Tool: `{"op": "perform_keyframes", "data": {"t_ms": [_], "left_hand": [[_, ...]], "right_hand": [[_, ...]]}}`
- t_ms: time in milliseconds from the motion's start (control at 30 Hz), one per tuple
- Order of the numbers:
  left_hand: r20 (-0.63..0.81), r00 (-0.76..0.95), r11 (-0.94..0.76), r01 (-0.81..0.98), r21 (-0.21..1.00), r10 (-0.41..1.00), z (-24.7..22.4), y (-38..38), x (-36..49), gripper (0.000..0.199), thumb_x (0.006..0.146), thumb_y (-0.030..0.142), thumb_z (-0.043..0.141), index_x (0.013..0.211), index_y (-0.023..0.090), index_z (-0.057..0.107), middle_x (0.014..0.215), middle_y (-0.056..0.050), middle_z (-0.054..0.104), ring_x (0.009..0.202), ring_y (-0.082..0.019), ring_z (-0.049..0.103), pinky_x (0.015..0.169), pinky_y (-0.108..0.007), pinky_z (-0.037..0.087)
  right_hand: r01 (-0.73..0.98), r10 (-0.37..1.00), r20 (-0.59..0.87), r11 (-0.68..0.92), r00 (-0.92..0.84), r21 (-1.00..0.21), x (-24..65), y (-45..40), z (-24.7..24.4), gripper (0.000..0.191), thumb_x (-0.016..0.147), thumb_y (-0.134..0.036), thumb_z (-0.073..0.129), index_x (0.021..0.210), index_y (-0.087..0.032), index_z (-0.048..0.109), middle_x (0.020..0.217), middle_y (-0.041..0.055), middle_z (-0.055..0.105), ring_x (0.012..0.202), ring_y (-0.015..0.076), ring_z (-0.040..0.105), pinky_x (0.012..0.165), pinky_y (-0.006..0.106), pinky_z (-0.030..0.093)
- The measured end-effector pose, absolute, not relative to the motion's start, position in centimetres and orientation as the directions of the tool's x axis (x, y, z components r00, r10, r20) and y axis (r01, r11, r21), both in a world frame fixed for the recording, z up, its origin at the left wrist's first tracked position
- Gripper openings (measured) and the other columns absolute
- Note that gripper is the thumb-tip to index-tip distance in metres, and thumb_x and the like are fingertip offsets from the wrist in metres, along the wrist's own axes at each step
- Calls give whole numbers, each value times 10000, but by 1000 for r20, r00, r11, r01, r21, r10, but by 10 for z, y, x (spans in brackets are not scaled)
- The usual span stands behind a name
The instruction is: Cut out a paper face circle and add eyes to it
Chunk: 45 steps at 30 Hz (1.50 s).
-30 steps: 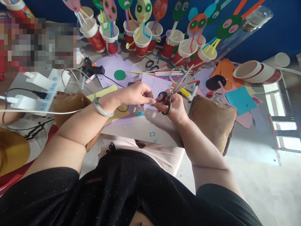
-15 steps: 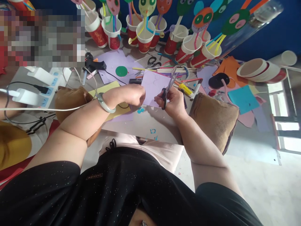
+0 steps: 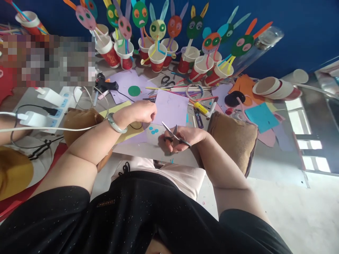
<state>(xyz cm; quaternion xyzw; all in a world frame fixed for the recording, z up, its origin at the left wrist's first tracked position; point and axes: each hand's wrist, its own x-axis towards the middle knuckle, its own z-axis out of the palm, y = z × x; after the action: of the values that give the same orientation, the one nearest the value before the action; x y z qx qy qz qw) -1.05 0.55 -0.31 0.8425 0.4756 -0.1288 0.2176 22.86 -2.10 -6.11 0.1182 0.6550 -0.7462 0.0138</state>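
Note:
My left hand [image 3: 144,112] is closed, pinching a sheet of purple paper [image 3: 172,109] at its left edge. Faint drawn outlines show near the top of the sheet. My right hand [image 3: 185,137] grips a pair of scissors [image 3: 173,133], fingers in the handles, blades spread apart and pointing up-left just below the paper's lower edge. Between my hands, small blue paper circles [image 3: 153,130] lie on the table [image 3: 137,151]. Under my left wrist is yellow paper [image 3: 124,132]; how far it extends beneath the arm is hidden.
Red-and-white cups [image 3: 157,58] holding paper animal faces line the back. A glue gun [image 3: 106,84] and power strip [image 3: 59,109] are on the left. Coloured sticks [image 3: 174,90], a yellow glue stick [image 3: 201,108] and a brown cushion [image 3: 233,141] sit nearby. Stacked cups [image 3: 275,88] are at right.
My right hand has come down toward me with the scissors, whose blades now point up-left and stand apart. My left hand stays at the paper's edge. The view has tilted up slightly.

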Motion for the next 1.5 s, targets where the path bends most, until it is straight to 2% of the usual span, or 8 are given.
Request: {"op": "perform_keyframes", "data": {"t_ms": [200, 500, 700, 867, 1100, 1200, 1300, 1500], "left_hand": [[-426, 488, -455, 871, 185, 762, -3, 1, -8, 266, 806, 87, 650, 945, 193, 850, 860, -49, 822, 777, -192, 720, 653, -280, 410], [-371, 481, -431, 877, 214, 794, -13, 1, -9, 160, 785, 117, 696, 831, 206, 821, 806, -47, 803, 778, -219, 725, 689, -305, 438], [-46, 340, -318, 913, 256, 939, -37, 16, -14, 146, 886, 201, 656, 922, 175, 794, 1035, -138, 819, 978, -305, 750, 780, -364, 487], [-45, 231, -206, 926, 316, 972, -46, 24, -13, 110, 894, 231, 661, 931, 189, 756, 949, -125, 814, 950, -328, 752, 756, -380, 472], [24, 182, -168, 841, 514, 983, -60, 26, -5, 164, 789, 104, 723, 865, 219, 635, 883, -58, 783, 942, -281, 740, 769, -349, 479], [39, 133, -119, 668, 734, 990, -64, 28, 3, 284, 733, 19, 701, 886, 224, 576, 771, 7, 718, 788, -200, 704, 741, -309, 492], [-59, 10, 54, 256, 965, 998, -59, 29, 11, 392, 742, 14, 681, 1041, 224, 542, 664, 86, 632, 570, -126, 619, 599, -252, 472], [-171, -64, 140, -338, 931, 983, -45, 19, 20, 85, 814, 102, 677, 827, 162, 618, 673, 5, 698, 635, -116, 706, 636, -229, 581]], "right_hand": [[428, -325, -343, -242, -881, -871, 213, -41, -74, 612, 626, -544, 1019, 839, -160, 593, 722, -62, 621, 633, 76, 571, 616, 210, 506], [438, -186, -402, -233, -897, -869, 215, -36, -67, 594, 593, -492, 1034, 803, -157, 591, 677, -71, 617, 606, 66, 561, 584, 196, 487], [174, 282, -217, -171, -935, -970, 226, -26, -57, 511, 682, -462, 994, 877, -160, 630, 772, 11, 751, 654, 121, 701, 616, 223, 553], [-160, 872, 99, 24, -479, -987, 226, -12, -59, 463, 728, -500, 930, 787, -209, 574, 676, -13, 722, 490, 111, 603, 512, 255, 493], [-71, 987, 159, 159, 14, -985, 220, -5, -65, 407, 727, -507, 877, 731, -239, 570, 543, -59, 611, 484, 115, 564, 535, 274, 505], [-38, 987, 146, 149, 71, -988, 219, -6, -67, 446, 724, -542, 886, 737, -241, 556, 535, -75, 582, 469, 100, 530, 504, 259, 474], [-23, 977, 157, 162, 145, -986, 219, -6, -67, 494, 727, -583, 893, 777, -243, 538, 579, -81, 605, 456, 81, 502, 490, 245, 451], [25, 970, 190, 189, 153, -982, 220, -11, -61, 608, 704, -734, 875, 806, -255, 515, 607, -74, 624, 473, 93, 507, 503, 260, 447]]}}
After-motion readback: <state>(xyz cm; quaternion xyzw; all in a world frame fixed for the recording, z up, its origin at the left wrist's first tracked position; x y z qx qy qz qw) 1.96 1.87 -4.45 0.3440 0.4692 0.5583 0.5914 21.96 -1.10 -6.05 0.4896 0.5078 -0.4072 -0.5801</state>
